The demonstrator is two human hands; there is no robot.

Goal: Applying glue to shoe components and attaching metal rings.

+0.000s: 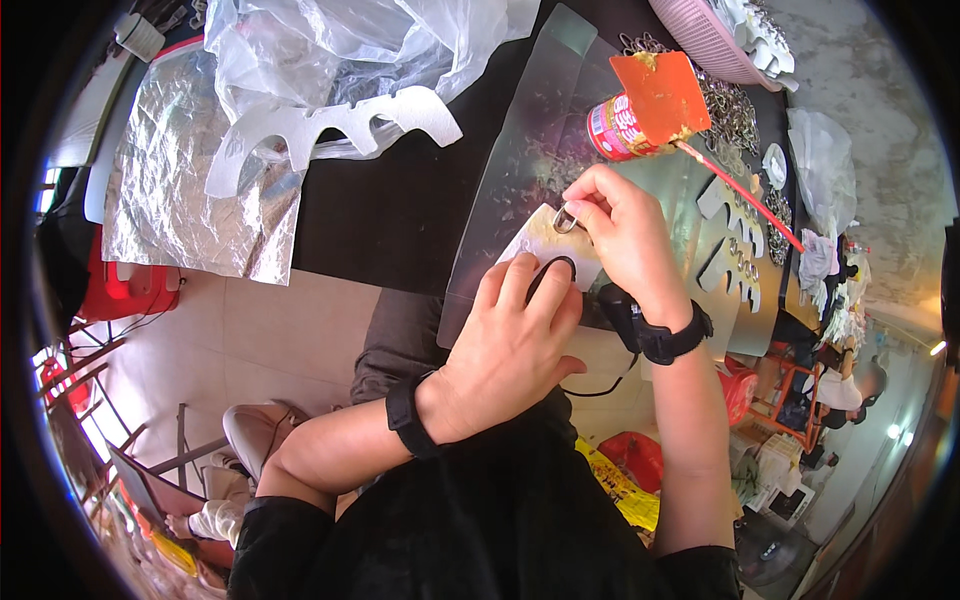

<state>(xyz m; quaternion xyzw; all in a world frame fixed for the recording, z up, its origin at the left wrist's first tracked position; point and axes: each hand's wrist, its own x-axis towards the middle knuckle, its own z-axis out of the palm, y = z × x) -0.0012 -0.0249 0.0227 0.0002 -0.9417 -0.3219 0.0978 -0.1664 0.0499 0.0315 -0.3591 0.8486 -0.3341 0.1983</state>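
My right hand (622,232) pinches a small metal ring (565,219) between thumb and fingertips. The ring touches the far end of a pale beige flat piece (535,236) with a yellowish smeared surface. Over the near part of that piece lies my left hand (515,340), fingers spread and thumb apart. A black loop (553,268) shows between its fingers; what it belongs to is hidden. Beneath is a clear smeared sheet (500,215) on the dark table. Just beyond my right hand stands a red tin can (612,130) with an orange glue-stained card (665,95) on it.
A red stick (745,190) slants from the can to the right. Grey scalloped pieces (735,270) with metal rings lie there, near heaped chains (730,110) and a pink basket (715,40). At left are silver foil (200,170), a white scalloped piece (330,130) and clear plastic bags (350,50).
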